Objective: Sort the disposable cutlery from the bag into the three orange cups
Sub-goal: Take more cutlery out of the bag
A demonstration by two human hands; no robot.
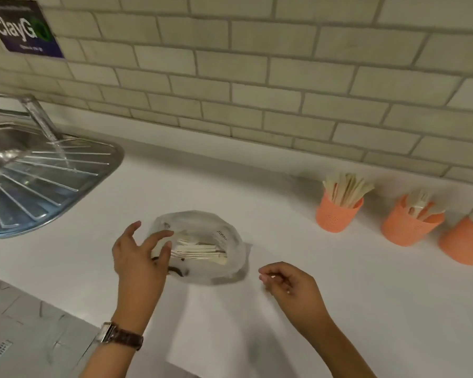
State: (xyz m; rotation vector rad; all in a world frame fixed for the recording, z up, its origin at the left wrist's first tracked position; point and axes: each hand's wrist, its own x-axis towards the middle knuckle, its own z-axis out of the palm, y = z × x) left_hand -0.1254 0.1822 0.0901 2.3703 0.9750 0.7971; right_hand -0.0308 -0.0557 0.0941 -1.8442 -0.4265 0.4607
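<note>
A clear plastic bag (230,257) lies on the white counter with several pale wooden cutlery pieces (202,251) inside. My left hand (139,257) hovers at the bag's left edge, fingers spread, holding nothing. My right hand (290,285) is to the right of the bag, fingers loosely curled, with nothing visible in them. Three orange cups stand in a row at the right: the left cup (336,214) holds several flat wooden pieces, the middle cup (410,225) holds a few pieces, and the right cup (464,241) is partly cut off by the frame edge.
A steel sink drainboard (52,173) and tap (38,115) sit at the left. A tiled wall (257,77) runs behind the counter (339,309). The counter's front edge drops to a grey floor (25,336) at the lower left.
</note>
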